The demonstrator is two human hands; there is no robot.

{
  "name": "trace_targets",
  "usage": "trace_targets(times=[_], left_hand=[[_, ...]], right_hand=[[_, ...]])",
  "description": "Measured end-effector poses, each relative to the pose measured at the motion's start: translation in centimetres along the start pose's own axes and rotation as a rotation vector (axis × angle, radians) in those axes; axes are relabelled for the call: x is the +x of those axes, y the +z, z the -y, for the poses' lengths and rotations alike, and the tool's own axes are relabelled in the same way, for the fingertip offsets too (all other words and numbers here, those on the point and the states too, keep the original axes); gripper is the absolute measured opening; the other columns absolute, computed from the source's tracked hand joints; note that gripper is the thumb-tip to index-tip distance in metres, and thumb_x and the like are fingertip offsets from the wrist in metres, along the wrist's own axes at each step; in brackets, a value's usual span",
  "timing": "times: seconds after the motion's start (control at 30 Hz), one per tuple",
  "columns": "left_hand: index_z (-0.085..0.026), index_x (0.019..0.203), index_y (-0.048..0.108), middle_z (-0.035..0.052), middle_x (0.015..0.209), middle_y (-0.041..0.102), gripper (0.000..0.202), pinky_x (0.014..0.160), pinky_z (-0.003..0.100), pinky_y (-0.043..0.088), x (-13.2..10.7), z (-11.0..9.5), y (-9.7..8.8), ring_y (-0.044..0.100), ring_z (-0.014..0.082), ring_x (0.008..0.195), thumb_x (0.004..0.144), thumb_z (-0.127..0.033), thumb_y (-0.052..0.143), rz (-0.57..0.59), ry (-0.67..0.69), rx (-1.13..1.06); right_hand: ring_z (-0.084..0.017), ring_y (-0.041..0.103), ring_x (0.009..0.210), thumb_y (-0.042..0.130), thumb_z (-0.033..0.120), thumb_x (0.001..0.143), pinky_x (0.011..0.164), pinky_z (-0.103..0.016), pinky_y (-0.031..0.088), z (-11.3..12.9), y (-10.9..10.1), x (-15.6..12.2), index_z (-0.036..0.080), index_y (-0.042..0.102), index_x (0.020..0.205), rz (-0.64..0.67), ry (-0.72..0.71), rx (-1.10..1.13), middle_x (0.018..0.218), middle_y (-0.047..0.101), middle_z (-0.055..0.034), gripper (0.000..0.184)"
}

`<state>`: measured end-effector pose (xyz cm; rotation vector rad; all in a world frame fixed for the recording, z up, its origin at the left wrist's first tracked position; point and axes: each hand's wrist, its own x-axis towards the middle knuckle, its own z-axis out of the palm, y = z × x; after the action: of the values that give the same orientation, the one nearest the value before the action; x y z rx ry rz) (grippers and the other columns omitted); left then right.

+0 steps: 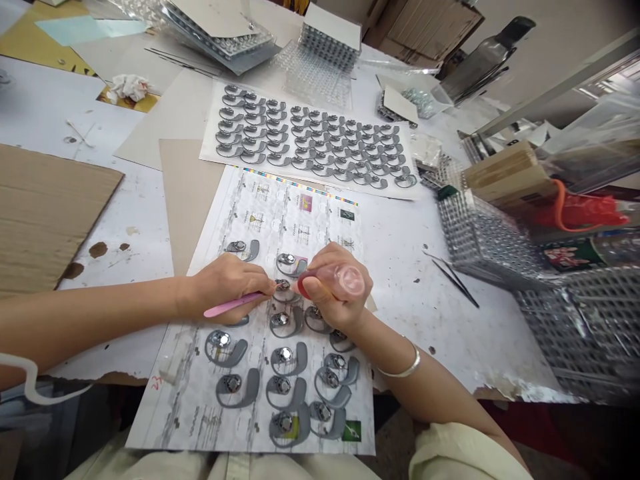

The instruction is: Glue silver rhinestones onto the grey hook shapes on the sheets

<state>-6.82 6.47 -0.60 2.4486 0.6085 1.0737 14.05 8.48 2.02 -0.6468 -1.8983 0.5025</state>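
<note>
Closest to us, a pale sleeve (465, 453) covers the right upper arm, and a printed sheet (170, 420) overhangs the table's front edge. On its lower half we count several grey curved pieces (253, 385), each carrying a round, shiny metal part.

Mid-sheet, we find both hands meeting over one small grey piece (284, 295), which lies on the paper just between the fingertips. The left hand (227, 283) pinches a slim pink tool (233, 306), its tip end at that piece. The right hand (340, 308) has its fingers wrapped around a translucent bottle (336, 283), red end turned toward the same piece; whether it touches, we cannot tell. A bangle (407, 365) circles the right wrist.

Further right, we log dark tweezers (457, 280) lying on the table. Beyond the printed sheet, a white sheet (211, 143) bears rows of similar grey pieces. Farthest back, we note a dark-capped flask (483, 60).
</note>
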Motion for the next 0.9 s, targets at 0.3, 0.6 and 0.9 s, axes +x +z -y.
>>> trace_targets(times=[0.3, 0.6, 0.9], left_hand=[[-0.015, 0.086, 0.060, 0.0048, 0.083, 0.072, 0.009, 0.057, 0.018, 0.053, -0.1, 0.0, 0.0, 0.069, 0.0118, 0.066, 0.083, -0.010, 0.053, 0.015, -0.007, 0.031], [-0.013, 0.088, 0.059, 0.0064, 0.083, 0.073, 0.008, 0.055, 0.020, 0.054, 0.0, 0.1, 0.0, 0.069, 0.0136, 0.066, 0.083, -0.009, 0.055, -0.001, 0.021, 0.021], [-0.013, 0.091, 0.060, 0.0060, 0.081, 0.073, 0.009, 0.066, 0.020, 0.058, 0.7, -1.0, -0.3, 0.071, 0.0138, 0.073, 0.082, -0.009, 0.060, -0.120, -0.046, -0.059]], right_hand=[[-0.013, 0.051, 0.053, 0.064, 0.020, 0.077, 0.047, -0.028, 0.043, -0.6, -0.1, 0.4, 0.019, 0.055, 0.066, -0.033, 0.047, 0.069, 0.058, 0.056, 0.0000, 0.014], [-0.012, 0.052, 0.057, 0.063, 0.018, 0.079, 0.052, -0.028, 0.044, -0.9, 0.0, 0.2, 0.019, 0.054, 0.061, -0.059, 0.105, 0.119, 0.059, 0.056, 0.0005, 0.020], [-0.009, 0.054, 0.041, 0.062, 0.032, 0.083, 0.035, -0.022, 0.040, -2.2, -1.3, 2.0, 0.020, 0.046, 0.060, -0.355, 0.323, 0.297, 0.055, 0.049, 0.0045, 0.030]])
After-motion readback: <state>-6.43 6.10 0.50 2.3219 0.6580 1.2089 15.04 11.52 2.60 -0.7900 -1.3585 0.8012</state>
